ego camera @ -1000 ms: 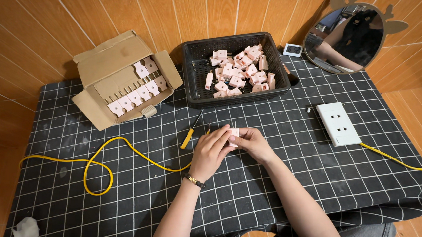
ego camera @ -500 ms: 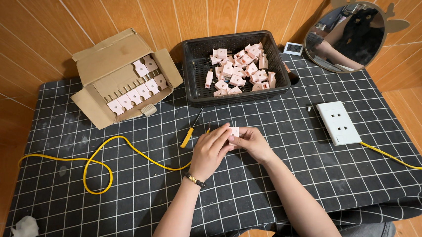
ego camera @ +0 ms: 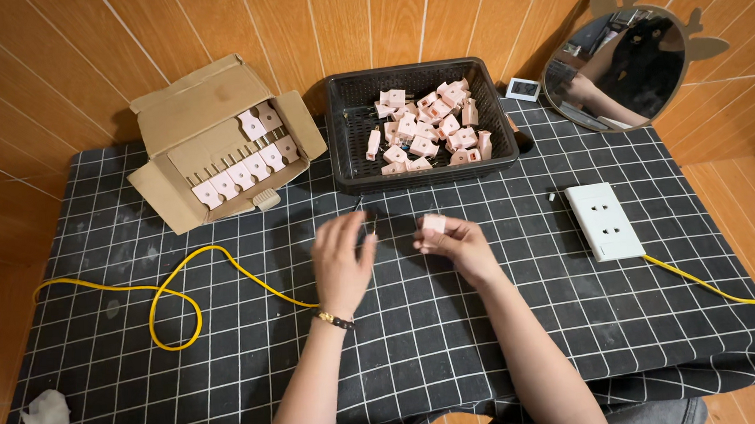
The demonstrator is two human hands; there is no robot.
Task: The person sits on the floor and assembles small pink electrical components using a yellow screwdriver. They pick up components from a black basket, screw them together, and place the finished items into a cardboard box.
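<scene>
**Wood-panelled corner, grid-cloth tabletop, one small pink part in hand**

Wood panelling all round, and a tabletop [ego camera: 510, 335] under a black cloth with white grid lines. Standing beside it, this is what I see: the right hand [ego camera: 455, 244] is closed around a small pink plastic part [ego camera: 433, 225], pinched up at the fingertips just above the cloth, in front of the black basket [ego camera: 346, 143]. The left hand [ego camera: 342, 263] is open, fingers spread and a bit blurred, hovering just beside a small dark tool [ego camera: 369, 221] that lies on the cloth. It holds nothing that I can make out.

The basket is full of more pink parts [ego camera: 429, 129]; the cardboard box [ego camera: 203, 127] to its left has a neat row of them.

My take on doing this well: keep the part pinched by its edges so its face stays clear, and keep both hands low over the cloth, since a dropped piece would bounce. The yellow wire [ego camera: 180, 297] loops near the left wrist, so I'd mind the forearm there. The white socket plate [ego camera: 604, 220] sits well apart on the right.
</scene>
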